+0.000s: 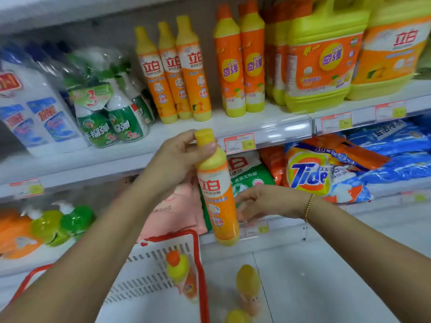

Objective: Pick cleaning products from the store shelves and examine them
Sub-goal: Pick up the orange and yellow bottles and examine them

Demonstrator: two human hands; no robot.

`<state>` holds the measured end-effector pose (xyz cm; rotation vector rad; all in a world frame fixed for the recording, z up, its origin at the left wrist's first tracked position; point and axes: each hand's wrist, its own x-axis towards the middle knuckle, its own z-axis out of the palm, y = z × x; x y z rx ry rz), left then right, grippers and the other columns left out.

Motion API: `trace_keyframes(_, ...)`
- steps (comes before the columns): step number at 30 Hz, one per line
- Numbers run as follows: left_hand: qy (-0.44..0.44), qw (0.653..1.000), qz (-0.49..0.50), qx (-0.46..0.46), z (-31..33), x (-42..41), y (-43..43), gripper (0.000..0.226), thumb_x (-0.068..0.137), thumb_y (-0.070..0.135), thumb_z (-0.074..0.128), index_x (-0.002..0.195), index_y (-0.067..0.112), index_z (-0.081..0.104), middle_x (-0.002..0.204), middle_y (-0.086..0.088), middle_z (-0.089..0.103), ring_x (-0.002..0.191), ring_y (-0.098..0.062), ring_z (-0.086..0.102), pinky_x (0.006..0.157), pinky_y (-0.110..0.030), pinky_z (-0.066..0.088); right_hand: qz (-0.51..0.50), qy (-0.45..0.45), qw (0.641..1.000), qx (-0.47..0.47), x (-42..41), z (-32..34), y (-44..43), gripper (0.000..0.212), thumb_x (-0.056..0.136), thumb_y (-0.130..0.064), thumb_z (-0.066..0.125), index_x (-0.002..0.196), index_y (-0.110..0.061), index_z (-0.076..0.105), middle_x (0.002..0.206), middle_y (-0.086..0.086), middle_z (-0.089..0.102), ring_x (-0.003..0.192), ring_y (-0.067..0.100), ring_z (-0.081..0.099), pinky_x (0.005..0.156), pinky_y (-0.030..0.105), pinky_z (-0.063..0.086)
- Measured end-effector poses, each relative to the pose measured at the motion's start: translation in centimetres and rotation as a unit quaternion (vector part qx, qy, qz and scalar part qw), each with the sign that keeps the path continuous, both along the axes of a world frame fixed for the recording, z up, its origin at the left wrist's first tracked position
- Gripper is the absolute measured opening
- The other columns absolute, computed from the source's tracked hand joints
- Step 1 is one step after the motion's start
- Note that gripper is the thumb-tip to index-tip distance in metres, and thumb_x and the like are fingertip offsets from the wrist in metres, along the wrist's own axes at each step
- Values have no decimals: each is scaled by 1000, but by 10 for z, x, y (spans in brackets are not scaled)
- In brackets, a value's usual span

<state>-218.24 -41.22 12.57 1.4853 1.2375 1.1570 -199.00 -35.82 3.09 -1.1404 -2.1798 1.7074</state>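
Upper shelf (286, 132), right end: two big yellow jugs with orange labels (324, 57).
Its left end: white bottles with blue labels (39, 113), then green-and-white trigger sprays in plastic wrap (112, 113).
Mid-shelf: three yellow-and-orange dish soap bottles (177, 73), then two taller ones with orange caps (242, 64).
Shelf below, right side: Tide detergent bag (310, 173) lying among blue and orange bags. A pink pack (177, 206) sits behind the arms.
Lower left shelf: green and yellow pump bottles (63, 222), blurred.
White slotted basket with red rim (201, 264) at bottom centre, with an orange-capped bottle (179, 269) inside at its right wall.
Just right of the rim are two yellow-capped bottles (248, 283), blurred. Can't tell what they sit on.
Held dish soap bottle (217, 194): in the air in front of the upper shelf's front edge, nearly upright, cap tilted left, label facing the camera.
Left hand (179, 157): fingers wrapped round the bottle's neck just under the cap.
Right hand (258, 201): fingers loosely curled, tips at the bottle's right side, not wrapped round it. Contact unclear.
Price tag (240, 143) on the shelf edge behind the cap.
Gold bracelet (309, 207) on the right wrist.
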Motion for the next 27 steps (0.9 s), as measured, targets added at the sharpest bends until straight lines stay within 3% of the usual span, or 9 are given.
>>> trace_keyframes(2, 69, 998, -11, -6, -32, 8, 8, 29, 68, 25, 70, 96, 15, 68, 92, 3, 72, 84, -10, 67, 78, -29, 53, -12, -92, 994, 60, 5, -27, 0, 23, 83, -15, 70, 105, -13, 68, 102, 11, 71, 88, 22, 67, 80, 26, 57)
trace_keyframes(5, 158, 987, -22, -20, -82, 7, 16, 20, 75, 11, 76, 92, 20, 69, 95, 3, 68, 87, -8, 63, 87, -25, 48, -8, -124, 991, 56, 7, -65, -16, 28, 79, -23, 75, 101, -8, 68, 88, 8, 70, 71, 14, 65, 64, 19, 56)
trace_keyframes(7, 236, 972, -10, 2, -110, 5, 15, 18, 75, 14, 79, 85, 25, 70, 88, 7, 60, 84, -3, 56, 79, -15, 41, 4, -124, 991, 45, 7, -86, -29, 31, 78, -32, 76, 99, -11, 67, 86, 7, 69, 61, 6, 62, 61, 18, 55)
trace_keyframes(9, 320, 947, -20, 20, -130, 4, 13, 14, 71, 24, 82, 82, 20, 74, 80, 3, 57, 77, -8, 54, 69, -19, 38, 12, -118, 992, 47, 8, -101, -38, 31, 77, -37, 76, 96, -15, 67, 86, 6, 68, 52, 0, 58, 60, 17, 54)
trace_keyframes(13, 547, 829, -112, 8, -152, 4, 11, 23, 68, 36, 80, 63, 21, 63, 61, 2, 54, 61, -13, 50, 56, -28, 39, 7, -97, 994, 41, 12, -108, -38, 28, 77, -38, 75, 94, -17, 68, 82, 2, 67, 52, 0, 58, 61, 16, 53)
trace_keyframes(15, 615, 774, -149, 6, -163, 5, 8, 18, 70, 33, 75, 75, 19, 66, 68, 1, 59, 72, -18, 57, 58, -29, 40, 18, -102, 993, 47, 12, -107, -36, 27, 78, -39, 74, 94, -18, 68, 81, 1, 68, 53, 0, 58, 62, 15, 52)
trace_keyframes(18, 614, 765, -194, -16, -173, -2, 3, 28, 75, 23, 71, 103, 22, 70, 90, 4, 67, 82, -13, 55, 57, -22, 33, 30, -113, 991, 60, 10, -107, -35, 30, 79, -41, 72, 97, -17, 68, 85, 2, 68, 54, -1, 57, 62, 14, 49)
trace_keyframes(21, 586, 780, -212, -46, -173, -12, 4, 29, 75, 17, 71, 104, 18, 68, 84, 10, 59, 76, -7, 48, 53, -10, 28, 41, -130, 989, 52, 9, -105, -34, 36, 82, -41, 69, 106, -15, 66, 93, 3, 68, 62, 2, 59, 63, 14, 51)
trace_keyframes(27, 590, 767, -234, -93, -165, -12, -1, 32, 76, 21, 74, 106, 18, 64, 93, 5, 59, 82, -13, 54, 60, -22, 40, 91, -192, 976, 53, 3, -97, -29, 41, 83, -46, 66, 114, -19, 63, 104, 6, 69, 74, 9, 59, 74, 21, 50)
